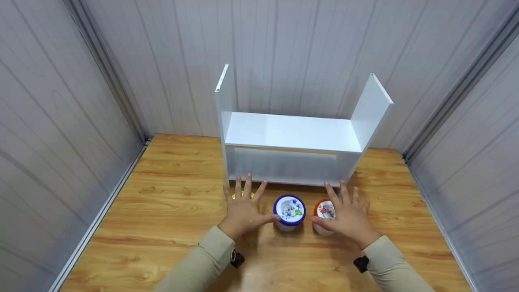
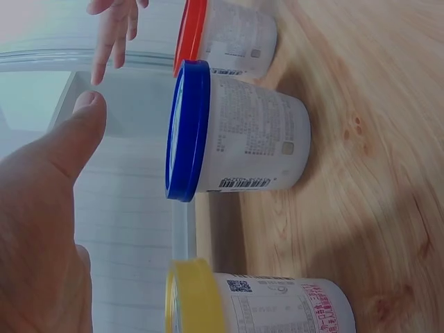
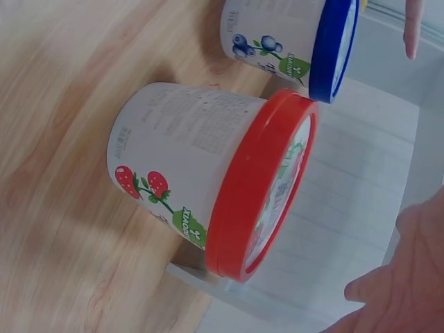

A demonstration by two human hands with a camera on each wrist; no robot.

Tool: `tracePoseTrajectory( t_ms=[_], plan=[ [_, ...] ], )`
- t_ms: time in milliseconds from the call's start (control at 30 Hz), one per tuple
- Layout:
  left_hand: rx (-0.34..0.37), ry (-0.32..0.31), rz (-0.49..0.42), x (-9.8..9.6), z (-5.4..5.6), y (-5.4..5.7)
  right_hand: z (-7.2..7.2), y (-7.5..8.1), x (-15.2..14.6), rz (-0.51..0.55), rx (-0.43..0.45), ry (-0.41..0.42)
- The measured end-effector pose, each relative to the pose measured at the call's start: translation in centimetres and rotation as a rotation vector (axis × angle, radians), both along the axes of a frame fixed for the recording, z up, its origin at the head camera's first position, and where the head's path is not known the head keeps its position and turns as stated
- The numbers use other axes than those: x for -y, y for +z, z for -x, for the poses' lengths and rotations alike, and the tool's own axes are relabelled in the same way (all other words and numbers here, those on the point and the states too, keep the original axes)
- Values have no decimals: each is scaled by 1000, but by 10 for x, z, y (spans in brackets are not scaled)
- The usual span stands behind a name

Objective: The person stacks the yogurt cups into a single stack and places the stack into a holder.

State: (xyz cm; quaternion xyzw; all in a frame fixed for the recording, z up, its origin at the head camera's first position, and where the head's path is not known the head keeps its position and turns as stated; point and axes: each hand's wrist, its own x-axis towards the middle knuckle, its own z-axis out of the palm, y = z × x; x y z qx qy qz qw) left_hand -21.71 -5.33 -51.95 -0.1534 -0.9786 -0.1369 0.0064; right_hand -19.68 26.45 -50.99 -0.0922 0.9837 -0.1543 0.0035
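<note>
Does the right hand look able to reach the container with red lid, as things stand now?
Yes, most likely. The right hand is close to the red-lidded container, with nothing visible between them. The blue-lidded container stands apart to the left, so it should not block the way.

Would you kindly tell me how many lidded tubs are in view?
3: yellow-lidded tub, mostly hidden behind the left hand in the head view; blue-lidded tub, between the hands; red-lidded tub, partly behind the right hand.
</note>
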Motion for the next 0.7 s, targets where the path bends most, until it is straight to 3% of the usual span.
tracePoseTrajectory(
  t_ms=[333, 533, 700],
  plan=[
    [-82, -51, -34, -1, 4, -3, 6, -3, -8, 97, -98, 2],
    [-70, -40, -119, 1, 7, -4, 7, -8, -13, 183, -117, 4],
    [-66, -66, -185, 5, 8, -8, 6, -16, -16, 279, -126, -30]
  ],
)
